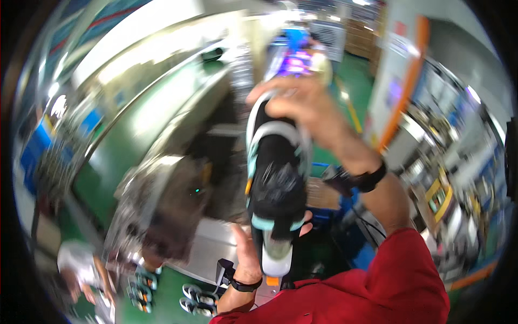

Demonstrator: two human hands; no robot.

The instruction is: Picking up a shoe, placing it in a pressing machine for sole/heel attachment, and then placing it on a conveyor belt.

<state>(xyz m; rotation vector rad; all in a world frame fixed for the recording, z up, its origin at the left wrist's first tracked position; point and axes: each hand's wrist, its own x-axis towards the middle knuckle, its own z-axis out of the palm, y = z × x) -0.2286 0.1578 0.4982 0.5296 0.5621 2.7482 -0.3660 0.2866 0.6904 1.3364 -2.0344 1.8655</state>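
Note:
A black sneaker [276,178] with white and teal trim is held up in front of me, its long axis running top to bottom. My right hand [302,105] grips its upper end from above. My left hand [245,245] supports the lower end from below and to the left, thumb upward. The picture is blurred by motion. Both wrists wear dark bands, and red sleeves show at the lower edge.
A grey machine [167,205] stands to the left beside a long green conveyor [156,113]. More sneakers [197,299] lie on the green floor below. Another person [81,267] in a light top bends at lower left. Shelving and an orange-edged panel [402,75] stand on the right.

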